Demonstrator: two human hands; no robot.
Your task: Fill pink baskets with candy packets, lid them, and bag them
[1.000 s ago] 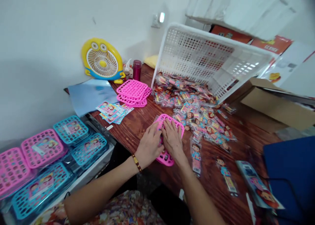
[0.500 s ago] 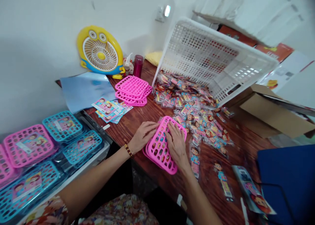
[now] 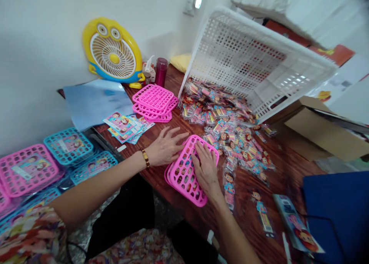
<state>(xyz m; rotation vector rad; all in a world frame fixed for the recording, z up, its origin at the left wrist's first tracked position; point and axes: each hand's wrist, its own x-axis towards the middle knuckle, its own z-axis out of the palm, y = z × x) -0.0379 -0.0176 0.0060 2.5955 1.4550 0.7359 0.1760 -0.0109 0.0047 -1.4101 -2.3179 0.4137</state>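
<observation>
A pink plastic basket with a perforated lid (image 3: 187,175) sits at the table's front edge, and small colourful contents show through its holes. My right hand (image 3: 205,171) lies flat on the lid, fingers stretched out. Just off the basket's upper left edge is my left hand (image 3: 165,147), its fingers spread and holding nothing. Beyond it lie several printed cards (image 3: 122,125) and a stack of pink perforated lids (image 3: 154,98). To the right of the basket spreads a heap of small bagged packets with cartoon figures (image 3: 230,141).
A white crate (image 3: 236,48) lies tipped behind the packets. Filled pink and blue baskets (image 3: 31,164) stand at the left. A yellow fan (image 3: 113,54) stands at the back, a cardboard box (image 3: 323,129) at the right, and a blue folder (image 3: 337,206) at the front right.
My left hand has come off the basket's edge toward the upper left, its fingers spreading. My right hand stays on the lid. The view has shifted slightly.
</observation>
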